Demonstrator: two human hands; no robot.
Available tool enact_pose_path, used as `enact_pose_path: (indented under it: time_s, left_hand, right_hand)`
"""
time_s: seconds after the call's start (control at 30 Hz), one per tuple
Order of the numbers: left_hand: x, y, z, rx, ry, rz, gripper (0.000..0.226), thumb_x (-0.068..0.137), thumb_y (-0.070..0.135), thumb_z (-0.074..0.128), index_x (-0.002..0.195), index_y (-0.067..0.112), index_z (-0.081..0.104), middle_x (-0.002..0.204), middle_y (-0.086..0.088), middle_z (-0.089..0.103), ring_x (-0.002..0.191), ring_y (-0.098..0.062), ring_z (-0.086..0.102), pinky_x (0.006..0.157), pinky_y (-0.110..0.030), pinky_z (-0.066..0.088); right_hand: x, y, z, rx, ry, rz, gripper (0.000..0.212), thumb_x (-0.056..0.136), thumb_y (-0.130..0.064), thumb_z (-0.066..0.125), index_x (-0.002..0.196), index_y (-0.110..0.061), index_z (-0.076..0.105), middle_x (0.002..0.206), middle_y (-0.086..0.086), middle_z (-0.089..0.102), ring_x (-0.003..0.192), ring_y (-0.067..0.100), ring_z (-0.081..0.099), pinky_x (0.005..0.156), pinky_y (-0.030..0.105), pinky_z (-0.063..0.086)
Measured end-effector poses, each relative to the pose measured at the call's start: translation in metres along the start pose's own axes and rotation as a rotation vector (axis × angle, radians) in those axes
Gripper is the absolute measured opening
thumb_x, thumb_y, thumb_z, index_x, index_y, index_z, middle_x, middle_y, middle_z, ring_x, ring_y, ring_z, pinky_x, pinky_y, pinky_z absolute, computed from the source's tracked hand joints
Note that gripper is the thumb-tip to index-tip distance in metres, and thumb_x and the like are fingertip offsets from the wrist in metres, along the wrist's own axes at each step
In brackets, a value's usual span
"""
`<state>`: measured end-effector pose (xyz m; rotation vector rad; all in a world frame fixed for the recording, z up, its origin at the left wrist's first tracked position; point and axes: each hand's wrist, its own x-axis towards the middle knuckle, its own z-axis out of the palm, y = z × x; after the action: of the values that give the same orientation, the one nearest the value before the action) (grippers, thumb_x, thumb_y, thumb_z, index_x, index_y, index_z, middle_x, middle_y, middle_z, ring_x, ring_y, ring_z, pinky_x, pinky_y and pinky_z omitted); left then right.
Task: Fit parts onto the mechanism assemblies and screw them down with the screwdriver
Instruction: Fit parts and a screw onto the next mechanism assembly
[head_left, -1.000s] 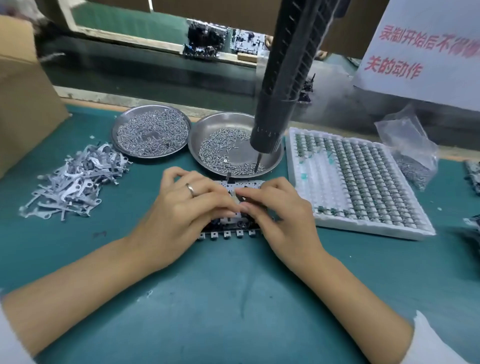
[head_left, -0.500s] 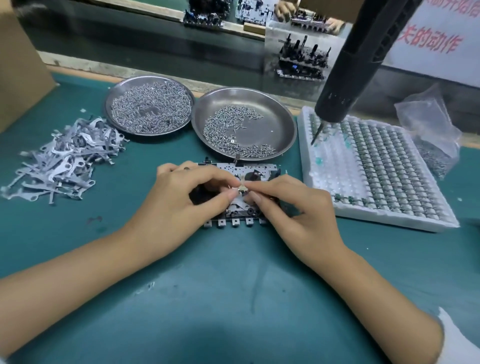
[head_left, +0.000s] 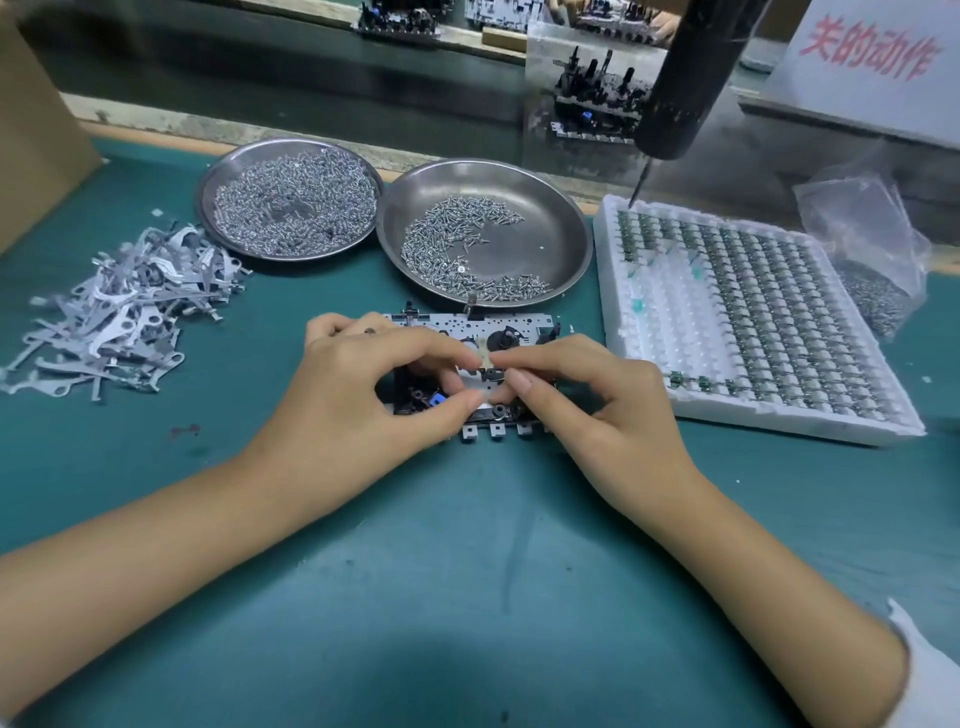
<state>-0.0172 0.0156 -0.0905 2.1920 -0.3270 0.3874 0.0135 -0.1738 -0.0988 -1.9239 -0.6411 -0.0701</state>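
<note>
A mechanism assembly (head_left: 511, 332), a grey metal plate with black parts, lies flat on the green mat in front of me. My left hand (head_left: 363, 395) rests on its left half, thumb and forefinger pinched over its middle. My right hand (head_left: 597, 400) covers its right side, fingertips meeting the left ones on a small pale part (head_left: 484, 358) on the assembly. The black electric screwdriver (head_left: 680, 88) hangs untouched at the upper right, its bit over the white tray's far corner.
Two steel dishes hold screws: a full one (head_left: 291, 200) and a sparser one (head_left: 485, 234). A pile of grey metal levers (head_left: 119, 306) lies at the left. A white foam tray (head_left: 748, 322) of small parts and a plastic bag (head_left: 872, 249) sit at the right. A cardboard box (head_left: 31, 124) stands far left.
The view has shifted, so the hanging screwdriver appears further right, off the dish and over the tray. Both hands stay on the assembly, fingertips now pinched closer together over its middle.
</note>
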Motion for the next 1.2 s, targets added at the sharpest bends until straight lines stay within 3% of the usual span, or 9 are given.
enact_pose_path:
  time_s: [0.17,0.3,0.4,0.47,0.6,0.67,0.8,0.97,1.2]
  left_hand:
    - [-0.001,-0.001,0.000,-0.012,-0.009,0.002,0.020,0.073,0.037,0.069,0.091,0.044,0.063,0.076,0.024,0.068,0.088,-0.002,0.057,0.089,-0.024,0.028]
    - [0.001,-0.001,-0.002,0.010,0.023,0.034,0.014,0.080,0.035,0.065,0.093,0.042,0.065,0.076,0.025,0.063,0.086,0.008,0.053,0.089,-0.022,0.027]
    - [0.016,-0.011,-0.016,0.178,0.191,0.105,0.016,0.089,0.025,0.061,0.100,0.020,0.072,0.086,0.015,0.065,0.085,-0.006,0.057,0.091,-0.037,0.035]
    - [0.036,-0.028,-0.033,0.320,0.310,0.033,0.022,0.093,0.020,0.056,0.109,0.012,0.069,0.095,0.003,0.066,0.092,-0.022,0.059,0.090,-0.043,0.042]
    - [0.072,-0.064,-0.057,0.620,0.143,-0.298,0.037,0.094,0.022,0.057,0.130,0.013,0.057,0.122,-0.020,0.059,0.112,-0.041,0.050,0.095,-0.043,0.040]
    - [0.081,-0.069,-0.060,0.635,0.074,-0.365,0.028,0.092,0.022,0.060,0.119,0.013,0.066,0.115,-0.018,0.064,0.110,-0.039,0.053,0.090,-0.040,0.042]
    - [0.085,-0.067,-0.061,0.635,0.172,-0.365,0.013,0.089,0.021,0.066,0.095,0.016,0.075,0.095,-0.013,0.072,0.097,-0.035,0.061,0.084,-0.038,0.045]
    - [0.077,-0.065,-0.058,0.668,0.290,-0.252,0.013,0.091,0.025,0.062,0.094,0.019,0.074,0.097,-0.009,0.070,0.095,-0.032,0.060,0.085,-0.039,0.035]
    - [0.071,-0.056,-0.052,0.523,0.330,-0.260,0.005,0.085,0.021,0.061,0.086,0.019,0.064,0.077,0.007,0.058,0.086,-0.026,0.061,0.086,-0.038,0.044]
  right_hand:
    - [0.000,0.000,0.001,0.085,0.036,0.054,0.019,0.088,-0.017,0.060,0.103,-0.024,0.070,0.086,-0.006,0.072,0.092,0.015,0.066,0.086,0.031,0.051]
    - [0.000,-0.001,0.002,0.079,0.075,0.033,0.019,0.088,-0.015,0.060,0.104,-0.019,0.070,0.090,-0.003,0.072,0.091,0.012,0.067,0.083,0.027,0.052]
    - [0.000,0.000,0.002,0.054,0.103,-0.011,0.019,0.088,-0.013,0.060,0.103,-0.020,0.070,0.090,-0.007,0.072,0.089,0.007,0.066,0.081,0.020,0.049]
    - [0.000,0.001,0.002,0.035,0.111,-0.045,0.020,0.089,-0.012,0.059,0.104,-0.018,0.070,0.090,-0.007,0.071,0.088,0.007,0.065,0.080,0.018,0.048]
    - [-0.001,0.001,0.004,0.004,0.106,-0.102,0.021,0.089,-0.011,0.059,0.106,-0.017,0.070,0.088,-0.001,0.071,0.086,0.011,0.065,0.077,0.027,0.051]
    - [-0.001,0.001,0.004,-0.006,0.102,-0.113,0.021,0.089,-0.011,0.059,0.105,-0.019,0.069,0.088,-0.001,0.071,0.086,0.013,0.065,0.076,0.030,0.051]
    - [-0.001,0.002,0.004,0.005,0.105,-0.113,0.023,0.088,-0.011,0.059,0.105,-0.023,0.069,0.088,-0.003,0.071,0.085,0.011,0.065,0.074,0.030,0.052]
    - [0.000,0.003,0.005,-0.016,0.102,-0.133,0.023,0.088,-0.011,0.059,0.105,-0.024,0.069,0.086,-0.005,0.070,0.084,0.012,0.065,0.074,0.029,0.051]
    - [-0.001,0.005,0.004,-0.098,0.124,-0.223,0.023,0.088,-0.008,0.059,0.105,-0.018,0.070,0.084,-0.005,0.069,0.082,0.015,0.064,0.071,0.031,0.050]
